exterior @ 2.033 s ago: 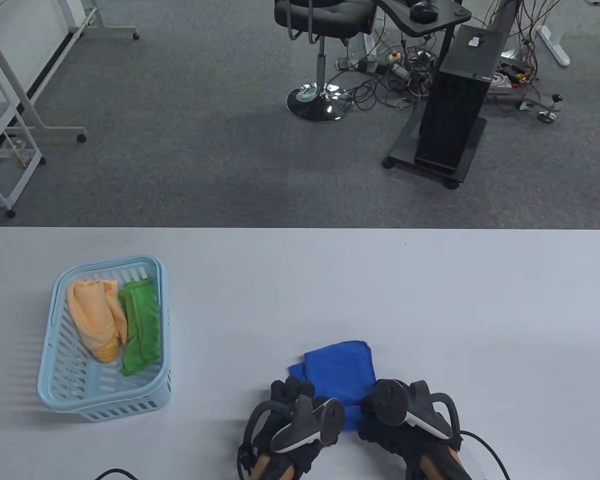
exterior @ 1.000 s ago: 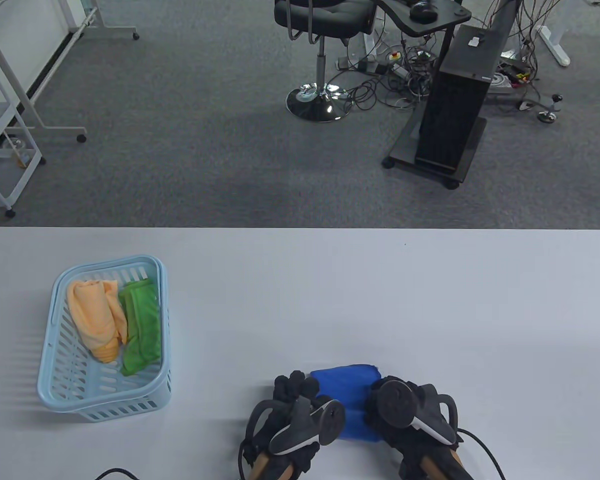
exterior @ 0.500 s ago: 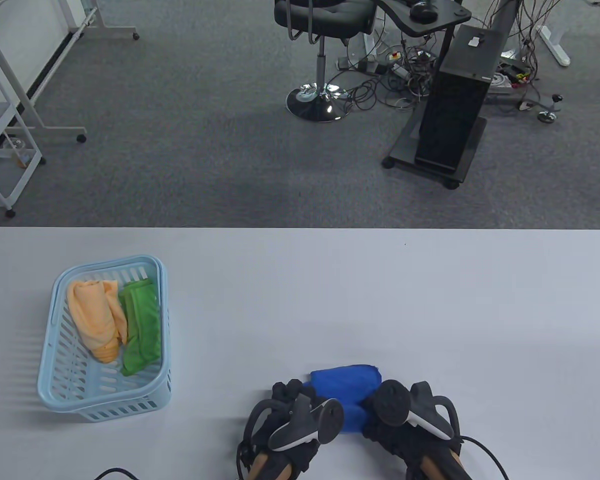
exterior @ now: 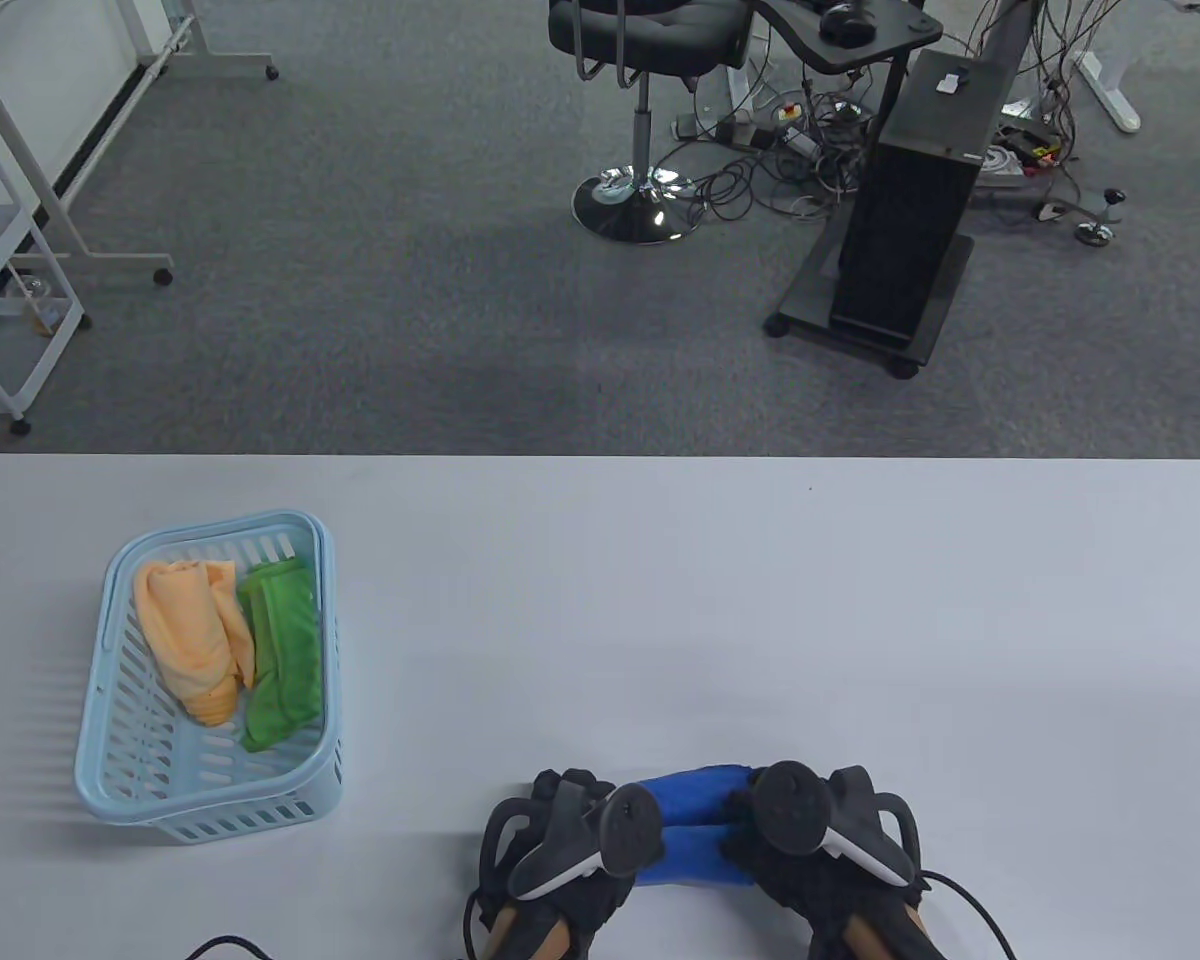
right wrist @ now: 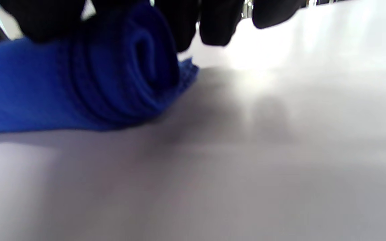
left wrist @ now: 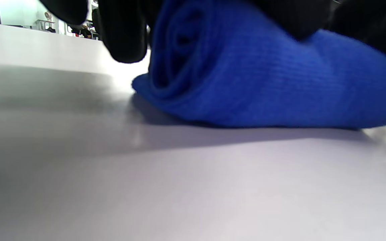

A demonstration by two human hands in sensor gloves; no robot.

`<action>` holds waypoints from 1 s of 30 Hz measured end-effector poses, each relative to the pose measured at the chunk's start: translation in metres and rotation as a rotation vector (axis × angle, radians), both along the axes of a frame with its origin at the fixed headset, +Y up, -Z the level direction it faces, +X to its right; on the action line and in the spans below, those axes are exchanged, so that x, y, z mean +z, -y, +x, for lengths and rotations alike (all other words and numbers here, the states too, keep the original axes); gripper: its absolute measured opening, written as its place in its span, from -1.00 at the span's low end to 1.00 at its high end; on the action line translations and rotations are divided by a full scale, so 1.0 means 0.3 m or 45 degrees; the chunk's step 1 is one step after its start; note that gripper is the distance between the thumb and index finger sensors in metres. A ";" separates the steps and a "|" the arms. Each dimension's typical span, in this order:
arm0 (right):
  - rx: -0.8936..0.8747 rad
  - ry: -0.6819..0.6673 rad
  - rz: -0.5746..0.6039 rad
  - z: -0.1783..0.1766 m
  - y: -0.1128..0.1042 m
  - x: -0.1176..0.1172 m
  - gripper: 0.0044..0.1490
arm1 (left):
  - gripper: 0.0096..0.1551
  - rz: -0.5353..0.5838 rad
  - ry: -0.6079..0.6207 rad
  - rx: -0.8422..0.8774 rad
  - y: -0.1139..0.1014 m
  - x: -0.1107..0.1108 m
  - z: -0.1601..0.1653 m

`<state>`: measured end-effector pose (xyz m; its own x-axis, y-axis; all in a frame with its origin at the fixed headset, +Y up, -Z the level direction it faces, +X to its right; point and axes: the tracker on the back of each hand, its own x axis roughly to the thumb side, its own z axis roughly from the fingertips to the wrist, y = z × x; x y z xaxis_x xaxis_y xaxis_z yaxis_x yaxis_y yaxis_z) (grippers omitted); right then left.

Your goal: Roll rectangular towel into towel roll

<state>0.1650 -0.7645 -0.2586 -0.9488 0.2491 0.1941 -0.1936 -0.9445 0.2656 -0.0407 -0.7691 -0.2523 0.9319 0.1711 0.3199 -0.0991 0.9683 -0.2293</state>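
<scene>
1. The blue terry towel (exterior: 695,825) is lying rolled up at the near edge of the grey table (exterior: 760,600), spiral layers showing at both ends (left wrist: 179,50) (right wrist: 142,57).
2. My left hand (exterior: 565,835) is gripping the roll's left end, fingers (left wrist: 126,33) curling over the top.
3. My right hand (exterior: 820,830) is gripping the right end, fingers (right wrist: 213,23) draping over it.
4. A light blue slotted plastic basket (exterior: 110,640) is sitting well apart at the left, holding an orange cloth (exterior: 190,640) beside a green cloth (exterior: 285,665).
</scene>
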 end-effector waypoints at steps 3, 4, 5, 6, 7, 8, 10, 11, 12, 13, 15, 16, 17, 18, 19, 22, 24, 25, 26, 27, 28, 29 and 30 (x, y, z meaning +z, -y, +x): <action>-0.140 -0.030 0.040 -0.017 -0.021 0.001 -0.38 | -0.35 0.020 -0.022 -0.049 0.000 0.001 0.008; -0.150 -0.024 0.019 -0.021 -0.019 0.003 -0.42 | -0.35 0.029 -0.023 -0.054 0.000 0.002 0.010; -0.123 -0.034 -0.002 -0.025 -0.013 0.005 -0.42 | -0.33 0.051 -0.026 -0.051 -0.002 0.004 0.011; -0.096 -0.036 0.014 -0.026 -0.010 0.006 -0.42 | -0.35 0.076 -0.027 -0.035 -0.006 0.006 0.013; -0.050 -0.031 0.049 -0.026 -0.005 0.006 -0.41 | -0.41 0.119 -0.025 -0.017 -0.010 0.007 0.018; -0.024 -0.032 0.059 -0.025 -0.002 0.006 -0.38 | -0.50 0.131 -0.020 -0.023 -0.013 0.008 0.022; -0.017 -0.034 0.006 -0.017 0.005 0.002 -0.24 | -0.57 0.188 -0.014 -0.085 -0.021 0.014 0.036; -0.018 -0.013 -0.053 -0.014 0.008 0.001 -0.21 | -0.57 0.193 -0.006 -0.102 -0.025 0.016 0.042; -0.009 0.016 -0.129 -0.009 0.012 0.003 -0.15 | -0.55 0.193 -0.005 -0.097 -0.029 0.017 0.043; 0.010 0.020 -0.154 -0.005 0.017 0.003 -0.10 | -0.51 0.188 -0.003 -0.080 -0.033 0.018 0.040; 0.088 0.010 -0.161 -0.002 0.027 -0.002 -0.05 | -0.30 0.113 0.023 -0.046 -0.025 0.020 0.028; 0.104 0.011 -0.161 -0.001 0.029 -0.003 -0.03 | -0.18 0.077 0.025 -0.051 -0.019 0.020 0.024; 0.124 0.015 -0.164 -0.002 0.033 -0.006 -0.03 | -0.12 0.019 0.034 -0.075 -0.007 0.018 0.022; 0.102 0.022 -0.165 -0.003 0.033 -0.010 -0.06 | -0.08 -0.012 0.028 -0.116 0.001 0.017 0.022; 0.068 0.032 -0.157 -0.005 0.032 -0.013 -0.07 | -0.11 -0.023 0.020 -0.172 0.007 0.014 0.023; 0.046 0.021 -0.106 -0.010 0.031 -0.009 -0.13 | -0.21 -0.003 0.011 -0.120 0.008 0.003 0.024; 0.039 0.009 -0.101 -0.007 0.028 -0.004 -0.15 | -0.25 -0.015 0.001 -0.108 0.004 0.001 0.018; 0.025 -0.001 -0.116 -0.006 0.025 -0.001 -0.16 | -0.26 -0.022 0.000 -0.099 0.002 0.001 0.013; 0.005 -0.007 -0.128 -0.005 0.024 0.000 -0.17 | -0.27 -0.031 -0.004 -0.090 0.002 0.001 0.010; -0.022 -0.015 -0.146 -0.007 0.023 0.002 -0.18 | -0.27 -0.055 -0.021 -0.079 0.000 0.001 0.003; -0.029 -0.021 -0.153 -0.008 0.023 0.003 -0.19 | -0.27 -0.076 -0.032 -0.071 -0.003 0.002 -0.001; -0.038 -0.037 -0.165 -0.010 0.021 0.005 -0.21 | -0.28 -0.099 -0.043 -0.045 -0.006 0.001 -0.007; -0.037 -0.045 -0.173 -0.010 0.020 0.007 -0.22 | -0.28 -0.136 -0.061 -0.018 -0.007 0.001 -0.015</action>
<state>0.1619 -0.7705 -0.2566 -0.9341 0.3024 0.1897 -0.2085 -0.8935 0.3978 -0.0452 -0.7671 -0.2519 0.9481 0.1890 0.2559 -0.0991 0.9399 -0.3268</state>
